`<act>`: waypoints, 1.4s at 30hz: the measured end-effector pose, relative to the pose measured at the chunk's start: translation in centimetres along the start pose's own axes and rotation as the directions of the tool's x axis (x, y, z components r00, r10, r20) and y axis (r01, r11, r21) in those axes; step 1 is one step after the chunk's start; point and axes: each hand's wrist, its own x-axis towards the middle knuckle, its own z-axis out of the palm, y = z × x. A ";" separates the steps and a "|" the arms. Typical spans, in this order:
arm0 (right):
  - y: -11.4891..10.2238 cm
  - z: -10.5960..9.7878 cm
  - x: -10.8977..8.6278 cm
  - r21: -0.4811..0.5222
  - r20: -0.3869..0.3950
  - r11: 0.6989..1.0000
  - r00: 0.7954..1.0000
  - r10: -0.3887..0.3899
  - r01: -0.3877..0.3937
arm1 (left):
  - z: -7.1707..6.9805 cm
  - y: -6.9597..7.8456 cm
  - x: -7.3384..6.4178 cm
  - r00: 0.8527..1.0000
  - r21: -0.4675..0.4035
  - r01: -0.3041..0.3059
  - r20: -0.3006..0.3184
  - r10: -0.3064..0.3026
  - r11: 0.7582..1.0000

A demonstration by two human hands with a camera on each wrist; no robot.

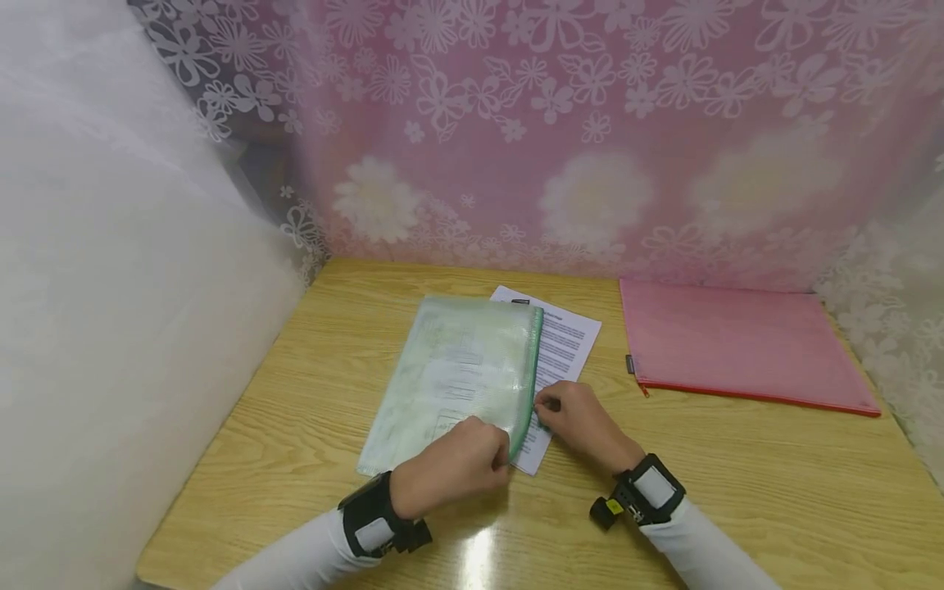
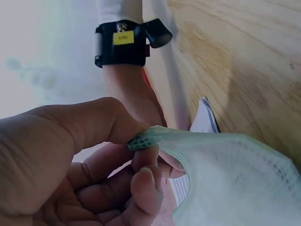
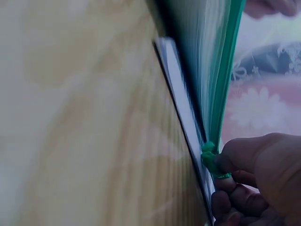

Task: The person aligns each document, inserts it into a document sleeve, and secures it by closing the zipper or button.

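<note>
A translucent green mesh zipper pouch [image 1: 472, 352] lies at the middle of the table, with its green-edged zipper side to the right. Faint printed lines show through it. My left hand [image 1: 460, 460] pinches the pouch's near right corner between thumb and forefinger, and the left wrist view shows that corner [image 2: 143, 140] raised off the table. At the zipper edge, my right hand [image 1: 578, 418] pinches the green zipper pull [image 3: 210, 157]. Printed paper sheets [image 1: 568, 336] lie partly under the pouch and stick out on its right. How far the zipper is closed I cannot tell.
To the right lies a pink mesh pouch [image 1: 737, 344] with a red zipper along its near edge. The wooden table [image 1: 295, 410] meets a pink flowered curtain [image 1: 479, 164] at the back. White sheeting [image 1: 111, 287] hangs at the left.
</note>
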 end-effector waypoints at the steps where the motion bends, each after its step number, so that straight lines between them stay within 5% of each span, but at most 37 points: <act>1: 0.3 -0.2 0.1 -0.005 -0.007 1.000 1.000 0.002 -0.002 | -0.1 0.1 -0.1 1.000 -0.001 -0.003 0.008 0.003 1.000; 19: 6.0 -5.0 4.2 -0.162 -0.199 0.985 0.980 0.032 -0.065 | -0.1 0.7 -0.8 0.991 0.002 -0.091 0.103 0.090 0.996; 42: 8.9 -6.9 6.5 -0.224 -0.246 0.972 0.969 0.016 -0.073 | 0.7 0.6 -0.2 0.974 -0.111 -0.123 0.175 0.142 0.986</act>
